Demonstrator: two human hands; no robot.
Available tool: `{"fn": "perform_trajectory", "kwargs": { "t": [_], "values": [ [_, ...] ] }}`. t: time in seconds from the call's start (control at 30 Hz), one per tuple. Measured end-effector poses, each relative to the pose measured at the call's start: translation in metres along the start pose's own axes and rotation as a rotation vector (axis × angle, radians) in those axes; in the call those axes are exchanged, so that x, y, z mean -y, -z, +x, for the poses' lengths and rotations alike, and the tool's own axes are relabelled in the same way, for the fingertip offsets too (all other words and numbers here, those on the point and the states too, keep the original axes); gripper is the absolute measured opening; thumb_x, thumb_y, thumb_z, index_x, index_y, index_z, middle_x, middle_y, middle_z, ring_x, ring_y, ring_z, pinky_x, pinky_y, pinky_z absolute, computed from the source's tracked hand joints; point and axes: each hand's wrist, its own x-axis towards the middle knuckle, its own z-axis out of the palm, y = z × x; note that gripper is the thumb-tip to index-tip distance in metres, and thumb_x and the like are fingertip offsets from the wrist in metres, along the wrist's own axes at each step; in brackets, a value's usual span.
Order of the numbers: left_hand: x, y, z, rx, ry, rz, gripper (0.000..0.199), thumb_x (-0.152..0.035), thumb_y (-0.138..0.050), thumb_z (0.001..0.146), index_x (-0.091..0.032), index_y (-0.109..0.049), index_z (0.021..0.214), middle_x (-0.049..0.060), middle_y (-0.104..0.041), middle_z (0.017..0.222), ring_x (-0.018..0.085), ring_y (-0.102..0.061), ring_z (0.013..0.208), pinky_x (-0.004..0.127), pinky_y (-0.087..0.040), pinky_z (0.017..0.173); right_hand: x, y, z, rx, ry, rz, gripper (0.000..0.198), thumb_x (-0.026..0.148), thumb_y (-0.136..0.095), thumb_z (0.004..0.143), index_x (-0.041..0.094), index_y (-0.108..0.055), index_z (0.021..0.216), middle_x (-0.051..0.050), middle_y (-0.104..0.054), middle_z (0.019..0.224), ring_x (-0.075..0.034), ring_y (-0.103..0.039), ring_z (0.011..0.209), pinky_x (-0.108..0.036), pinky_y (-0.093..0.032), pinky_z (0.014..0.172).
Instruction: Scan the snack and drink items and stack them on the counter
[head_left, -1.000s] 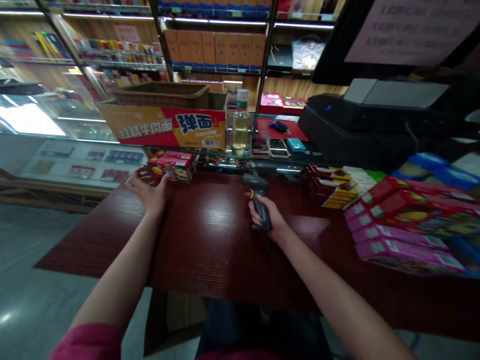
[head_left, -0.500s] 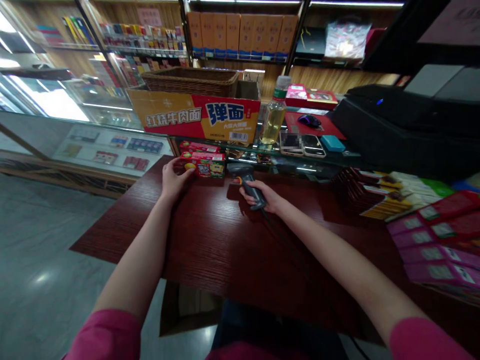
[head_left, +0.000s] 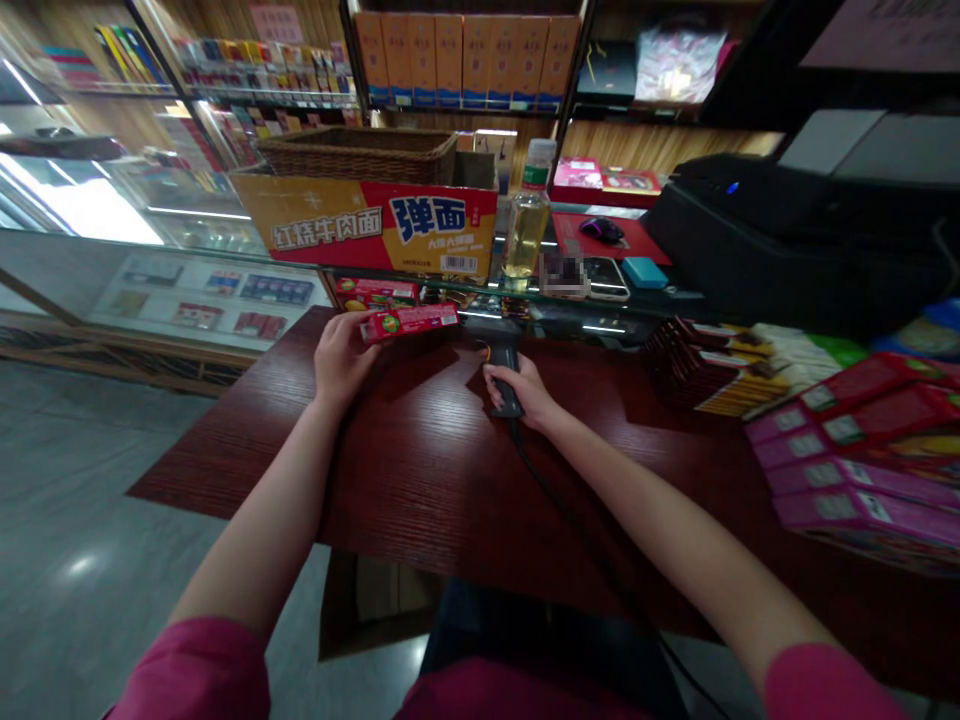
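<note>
My left hand (head_left: 343, 360) is closed on the left end of a small red box (head_left: 414, 322), which is tilted so its top face with a white label shows. Behind it a second red box (head_left: 377, 292) lies at the back of the brown table (head_left: 405, 470). In my right hand (head_left: 523, 390) is a black barcode scanner (head_left: 504, 372), fingers wrapped around its handle. The scanner's head is close to the right end of the held box. A black cable runs from the handle down across the table.
Behind the table stand a noodle carton (head_left: 360, 225) with a wicker basket (head_left: 360, 155), a drink bottle (head_left: 527, 220), a phone (head_left: 606, 279) and a mouse (head_left: 602, 230). On the right are stacked yellow-brown packs (head_left: 712, 370) and pink boxes (head_left: 825, 480).
My left hand has lifted and tipped the front red box, turning its labelled face up. My right hand has turned the scanner more upright beside it. The view has shifted slightly.
</note>
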Motion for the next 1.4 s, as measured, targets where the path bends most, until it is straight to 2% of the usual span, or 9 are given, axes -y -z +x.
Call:
{"fn": "perform_trajectory", "kwargs": {
  "t": [0.17, 0.5, 0.63, 0.73, 0.87, 1.0, 1.1, 1.27, 1.4],
  "values": [
    [-0.01, -0.004, -0.003, 0.016, -0.147, 0.098, 0.037, -0.033, -0.066, 0.086, -0.025, -0.065, 0.122, 0.009, -0.068, 0.127, 0.028, -0.059, 0.124, 0.043, -0.044, 0.112, -0.001, -0.001, -0.003, -0.029, 0.003, 0.031, 0.043, 0.044, -0.082, 0.072, 0.021, -0.054, 0.095, 0.008, -0.062, 0.061, -0.008, -0.049, 0.038, -0.019, -0.038, 0.034],
    [-0.003, -0.005, 0.0, 0.024, -0.143, 0.101, 0.04, -0.037, -0.068, 0.085, -0.024, -0.064, 0.123, 0.01, -0.067, 0.126, 0.029, -0.059, 0.124, 0.045, -0.047, 0.112, -0.005, 0.0, -0.002, -0.023, 0.025, 0.074, 0.041, 0.043, -0.081, 0.073, 0.021, -0.054, 0.094, 0.008, -0.062, 0.062, -0.008, -0.05, 0.038, -0.019, -0.04, 0.034],
    [-0.006, -0.009, -0.003, 0.007, -0.079, -0.01, 0.053, -0.054, -0.074, 0.08, -0.022, -0.065, 0.121, 0.008, -0.069, 0.119, 0.028, -0.065, 0.111, 0.049, -0.056, 0.102, -0.002, 0.011, -0.027, -0.073, 0.038, 0.066, 0.04, 0.041, -0.079, 0.075, 0.021, -0.054, 0.098, 0.008, -0.062, 0.061, -0.008, -0.05, 0.036, -0.02, -0.042, 0.033],
    [-0.025, -0.025, -0.011, 0.002, -0.002, -0.093, 0.065, -0.067, -0.078, 0.073, -0.028, -0.065, 0.124, 0.003, -0.069, 0.118, 0.027, -0.067, 0.103, 0.055, -0.059, 0.096, 0.01, 0.031, -0.057, -0.103, 0.056, 0.033, 0.04, 0.042, -0.078, 0.076, 0.021, -0.055, 0.102, 0.009, -0.06, 0.058, -0.009, -0.049, 0.036, -0.021, -0.043, 0.034],
    [-0.082, -0.065, -0.023, 0.086, -0.019, -0.127, 0.06, -0.077, -0.074, 0.072, -0.042, -0.065, 0.121, -0.004, -0.071, 0.117, 0.031, -0.066, 0.113, 0.063, -0.052, 0.105, 0.046, 0.064, -0.1, -0.218, 0.17, -0.012, 0.041, 0.044, -0.08, 0.075, 0.023, -0.056, 0.101, 0.01, -0.059, 0.06, -0.008, -0.05, 0.039, -0.02, -0.042, 0.036],
    [-0.164, -0.109, -0.039, 0.133, -0.072, -0.336, 0.063, -0.073, -0.078, 0.069, -0.032, -0.069, 0.117, 0.003, -0.072, 0.114, 0.032, -0.069, 0.106, 0.062, -0.055, 0.102, 0.095, 0.088, -0.15, -0.352, 0.345, 0.01, 0.038, 0.044, -0.079, 0.077, 0.024, -0.054, 0.098, 0.009, -0.058, 0.065, -0.008, -0.049, 0.041, -0.02, -0.041, 0.037],
    [-0.229, -0.139, -0.057, 0.148, -0.058, -0.526, 0.057, -0.059, -0.084, 0.071, -0.027, -0.069, 0.114, 0.006, -0.073, 0.111, 0.029, -0.072, 0.098, 0.055, -0.06, 0.097, 0.124, 0.104, -0.195, -0.434, 0.432, -0.041, 0.032, 0.041, -0.077, 0.081, 0.024, -0.052, 0.092, 0.008, -0.058, 0.067, -0.007, -0.049, 0.042, -0.021, -0.04, 0.038],
    [-0.325, -0.171, -0.089, 0.218, -0.157, -0.708, 0.048, -0.042, -0.085, 0.076, -0.025, -0.067, 0.118, 0.007, -0.071, 0.116, 0.026, -0.07, 0.104, 0.046, -0.062, 0.095, 0.15, 0.132, -0.273, -0.594, 0.549, -0.102, 0.031, 0.038, -0.077, 0.081, 0.024, -0.051, 0.091, 0.008, -0.056, 0.065, -0.007, -0.046, 0.041, -0.022, -0.039, 0.037],
    [-0.385, -0.189, -0.106, 0.268, -0.191, -0.784, 0.046, -0.036, -0.082, 0.08, -0.022, -0.065, 0.121, 0.007, -0.068, 0.119, 0.024, -0.067, 0.109, 0.041, -0.061, 0.095, 0.162, 0.153, -0.325, -0.722, 0.646, -0.091, 0.034, 0.039, -0.079, 0.08, 0.024, -0.052, 0.096, 0.008, -0.056, 0.067, -0.006, -0.045, 0.039, -0.021, -0.037, 0.036]
  ]
}}
